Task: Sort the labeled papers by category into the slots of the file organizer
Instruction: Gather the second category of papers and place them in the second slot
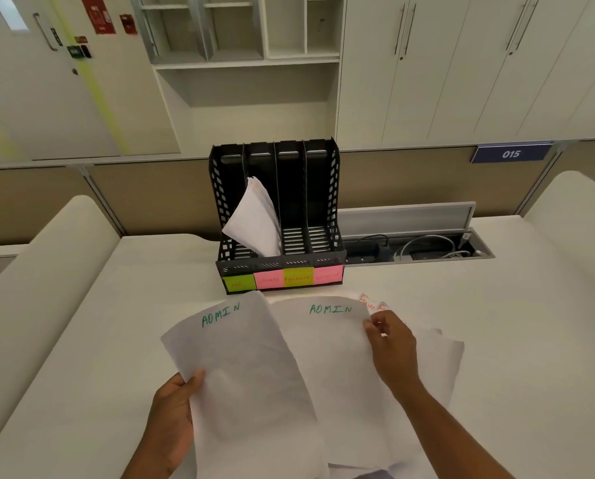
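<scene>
A black file organizer (330,188) with several slots stands at the back of the desk, with green and pink sticky labels along its front. White papers (254,219) lean in its second slot from the left. My left hand (173,420) grips the lower left edge of a sheet marked ADMIN (240,368) and holds it up. My right hand (391,344) pinches the top right corner of a second ADMIN sheet (330,344) on the pile. Under it lie more sheets; one with red writing (372,304) peeks out at the top.
The white desk (531,323) has raised side panels left and right. Behind the organizer to the right, an open cable tray (417,247) holds wires under a lifted flap. Cabinets and shelves line the far wall.
</scene>
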